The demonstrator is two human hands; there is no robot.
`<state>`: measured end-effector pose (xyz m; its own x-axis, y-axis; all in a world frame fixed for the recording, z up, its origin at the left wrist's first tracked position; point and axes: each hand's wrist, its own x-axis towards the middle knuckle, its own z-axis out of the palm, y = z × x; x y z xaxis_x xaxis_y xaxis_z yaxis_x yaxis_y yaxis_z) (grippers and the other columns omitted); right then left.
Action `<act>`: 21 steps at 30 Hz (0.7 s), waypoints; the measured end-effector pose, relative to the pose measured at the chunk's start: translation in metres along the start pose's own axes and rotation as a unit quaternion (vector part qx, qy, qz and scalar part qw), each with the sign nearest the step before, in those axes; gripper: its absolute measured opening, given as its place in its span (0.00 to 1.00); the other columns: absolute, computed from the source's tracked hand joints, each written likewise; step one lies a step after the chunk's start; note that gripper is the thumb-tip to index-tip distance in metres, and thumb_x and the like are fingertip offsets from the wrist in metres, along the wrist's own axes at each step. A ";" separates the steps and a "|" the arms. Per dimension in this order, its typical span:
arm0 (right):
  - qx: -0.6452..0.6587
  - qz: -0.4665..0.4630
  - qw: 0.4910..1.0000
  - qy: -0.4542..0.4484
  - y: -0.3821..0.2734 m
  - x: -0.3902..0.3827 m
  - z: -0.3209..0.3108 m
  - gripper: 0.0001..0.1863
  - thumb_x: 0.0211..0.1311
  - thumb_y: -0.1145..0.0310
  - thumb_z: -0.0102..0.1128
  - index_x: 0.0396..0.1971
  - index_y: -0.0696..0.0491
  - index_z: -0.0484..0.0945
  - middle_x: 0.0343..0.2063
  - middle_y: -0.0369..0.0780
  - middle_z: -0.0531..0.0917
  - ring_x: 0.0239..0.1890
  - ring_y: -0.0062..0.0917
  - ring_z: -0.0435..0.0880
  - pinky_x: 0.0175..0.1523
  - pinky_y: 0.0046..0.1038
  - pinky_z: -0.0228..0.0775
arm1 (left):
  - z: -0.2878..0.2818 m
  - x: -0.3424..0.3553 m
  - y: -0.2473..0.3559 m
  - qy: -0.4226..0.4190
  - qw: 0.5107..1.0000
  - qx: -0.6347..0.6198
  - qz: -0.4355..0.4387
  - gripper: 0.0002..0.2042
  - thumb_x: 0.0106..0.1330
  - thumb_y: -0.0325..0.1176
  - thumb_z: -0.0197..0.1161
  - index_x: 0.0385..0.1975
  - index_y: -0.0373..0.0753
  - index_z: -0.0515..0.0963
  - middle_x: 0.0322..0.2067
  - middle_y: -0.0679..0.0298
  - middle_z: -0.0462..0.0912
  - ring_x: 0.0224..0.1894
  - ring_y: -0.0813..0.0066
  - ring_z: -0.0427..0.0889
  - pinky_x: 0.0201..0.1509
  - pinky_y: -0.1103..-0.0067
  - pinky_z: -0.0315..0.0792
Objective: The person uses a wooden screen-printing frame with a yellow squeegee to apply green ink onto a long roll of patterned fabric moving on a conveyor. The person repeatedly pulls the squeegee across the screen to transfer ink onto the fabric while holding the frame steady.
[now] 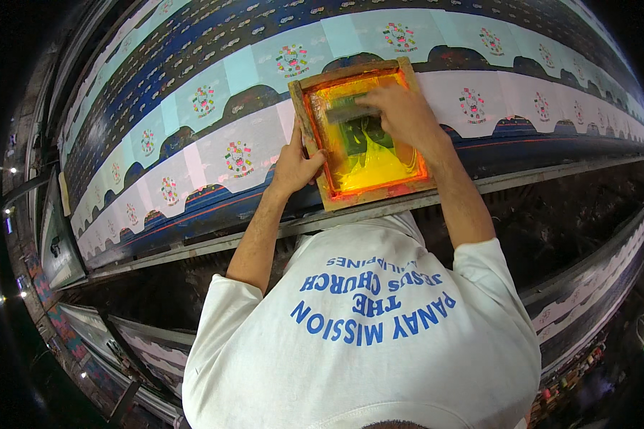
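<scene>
A wooden-framed printing screen (311, 136) lies tilted on the long table, over the near row of pale pink pieces. Bright yellow ink (376, 168) is spread across its mesh, with orange-red along the inner borders and a darker green patch in the middle. My left hand (297, 166) grips the left rail of the frame, thumb on top. In my right hand (402, 113) is a squeegee (352, 113), held over the upper middle of the mesh and slightly blurred. The fingertips of that hand are partly smeared by motion. What lies directly beneath the screen is hidden.
Pale pink cut pieces (472, 100) and light blue ones (291, 61) lie in curving rows, each with a small colourful round print. A rail (551, 173) edges the table before my body. Behind me, past a dark gap, stands another table with pink pieces (572, 311).
</scene>
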<state>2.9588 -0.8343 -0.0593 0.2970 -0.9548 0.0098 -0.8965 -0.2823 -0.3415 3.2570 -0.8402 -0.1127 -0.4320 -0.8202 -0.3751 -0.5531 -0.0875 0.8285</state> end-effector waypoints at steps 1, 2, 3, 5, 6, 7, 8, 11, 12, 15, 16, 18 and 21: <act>-0.003 0.011 1.000 -0.002 0.002 0.011 0.000 0.28 0.59 0.81 0.66 0.59 0.47 0.89 0.54 0.40 0.90 0.59 0.40 0.87 0.66 0.42 0.80 | -0.001 0.000 0.005 -0.007 1.000 -0.003 -0.009 0.53 0.69 0.37 0.66 0.88 0.39 0.37 0.28 0.53 0.91 0.21 0.62 0.89 0.29 0.70 0.86; -0.005 0.021 1.000 -0.005 0.003 0.020 0.000 0.28 0.58 0.82 0.66 0.59 0.47 0.89 0.55 0.40 0.90 0.59 0.40 0.87 0.67 0.42 0.80 | -0.003 -0.001 0.009 -0.013 1.000 -0.005 -0.020 0.53 0.69 0.37 0.65 0.88 0.39 0.37 0.29 0.52 0.91 0.22 0.61 0.90 0.30 0.69 0.86; -0.007 0.032 0.999 -0.008 0.001 0.024 -0.001 0.28 0.58 0.82 0.65 0.59 0.48 0.89 0.55 0.40 0.90 0.59 0.40 0.87 0.67 0.42 0.80 | -0.004 -0.002 0.012 -0.018 0.999 -0.003 -0.027 0.53 0.69 0.38 0.66 0.88 0.39 0.37 0.30 0.50 0.92 0.23 0.58 0.91 0.31 0.68 0.87; 0.001 0.051 0.998 -0.048 -0.006 0.013 0.000 0.28 0.59 0.83 0.64 0.60 0.47 0.89 0.56 0.40 0.89 0.61 0.39 0.86 0.67 0.42 0.80 | -0.004 -0.003 0.014 -0.025 0.999 -0.005 -0.043 0.53 0.68 0.40 0.66 0.88 0.37 0.38 0.31 0.47 0.92 0.27 0.54 0.93 0.35 0.65 0.88; 0.004 0.061 0.996 -0.069 -0.011 0.003 0.001 0.29 0.59 0.84 0.63 0.60 0.47 0.88 0.56 0.41 0.89 0.62 0.38 0.85 0.67 0.41 0.80 | -0.004 -0.003 0.007 -0.017 0.999 0.013 -0.029 0.54 0.68 0.40 0.66 0.87 0.36 0.37 0.32 0.46 0.92 0.28 0.52 0.93 0.36 0.64 0.88; 0.010 0.060 0.997 -0.054 -0.018 -0.012 0.002 0.29 0.59 0.84 0.62 0.60 0.46 0.88 0.56 0.40 0.89 0.62 0.38 0.85 0.68 0.41 0.80 | -0.002 -0.002 -0.001 -0.005 1.000 0.026 -0.013 0.54 0.68 0.41 0.67 0.87 0.35 0.37 0.32 0.45 0.92 0.29 0.50 0.93 0.38 0.63 0.89; 0.015 0.060 0.997 -0.040 -0.026 -0.036 0.007 0.30 0.59 0.84 0.61 0.61 0.46 0.89 0.57 0.40 0.89 0.62 0.38 0.85 0.68 0.41 0.80 | 0.001 -0.001 -0.007 0.007 0.999 0.038 0.002 0.55 0.67 0.42 0.67 0.87 0.34 0.37 0.33 0.43 0.92 0.30 0.48 0.93 0.40 0.62 0.89; 0.030 0.085 0.995 -0.046 -0.050 -0.092 0.012 0.31 0.60 0.85 0.59 0.61 0.44 0.89 0.58 0.39 0.89 0.63 0.37 0.85 0.69 0.40 0.79 | 0.002 0.001 -0.006 -0.004 0.999 0.029 0.012 0.56 0.67 0.45 0.68 0.86 0.31 0.36 0.34 0.42 0.92 0.33 0.45 0.93 0.43 0.61 0.89; 0.035 0.096 0.993 -0.055 -0.054 -0.100 0.010 0.32 0.60 0.86 0.58 0.62 0.44 0.89 0.58 0.39 0.89 0.64 0.37 0.85 0.69 0.40 0.79 | 0.003 0.001 -0.008 -0.001 1.000 0.026 0.014 0.56 0.67 0.45 0.67 0.86 0.31 0.36 0.34 0.42 0.92 0.33 0.44 0.93 0.44 0.60 0.89; 0.073 0.078 0.985 -0.135 -0.042 -0.085 -0.011 0.30 0.60 0.86 0.60 0.59 0.45 0.91 0.57 0.41 0.91 0.60 0.40 0.88 0.67 0.41 0.80 | 0.002 0.000 -0.011 0.009 0.999 0.029 0.020 0.56 0.67 0.45 0.67 0.86 0.31 0.37 0.34 0.42 0.92 0.34 0.44 0.94 0.45 0.60 0.89; 0.086 0.072 0.981 -0.160 -0.035 -0.072 -0.019 0.29 0.60 0.86 0.60 0.58 0.45 0.91 0.57 0.42 0.91 0.59 0.41 0.89 0.67 0.41 0.81 | 0.003 0.001 -0.010 0.009 0.999 0.030 0.023 0.56 0.67 0.45 0.67 0.86 0.31 0.36 0.34 0.42 0.92 0.34 0.44 0.94 0.45 0.60 0.89; 0.080 0.083 0.983 -0.142 -0.026 -0.040 -0.033 0.27 0.62 0.86 0.62 0.58 0.47 0.91 0.56 0.43 0.92 0.58 0.41 0.90 0.66 0.41 0.82 | 0.000 0.002 -0.007 0.002 0.999 0.026 0.025 0.56 0.67 0.45 0.67 0.86 0.30 0.36 0.34 0.42 0.92 0.35 0.44 0.94 0.46 0.60 0.89; 0.076 0.134 0.981 -0.114 -0.013 0.013 -0.031 0.28 0.63 0.86 0.63 0.61 0.48 0.89 0.57 0.44 0.91 0.58 0.40 0.90 0.66 0.41 0.82 | -0.004 0.003 -0.003 -0.014 0.999 0.020 0.024 0.56 0.67 0.45 0.67 0.86 0.30 0.36 0.34 0.42 0.92 0.35 0.44 0.94 0.45 0.60 0.89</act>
<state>2.9644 -0.8457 -0.0255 0.1379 -0.9427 -0.3038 -0.8984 0.0101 -0.4390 3.2601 -0.8443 -0.1149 -0.4772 -0.8072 -0.3476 -0.5598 -0.0258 0.8282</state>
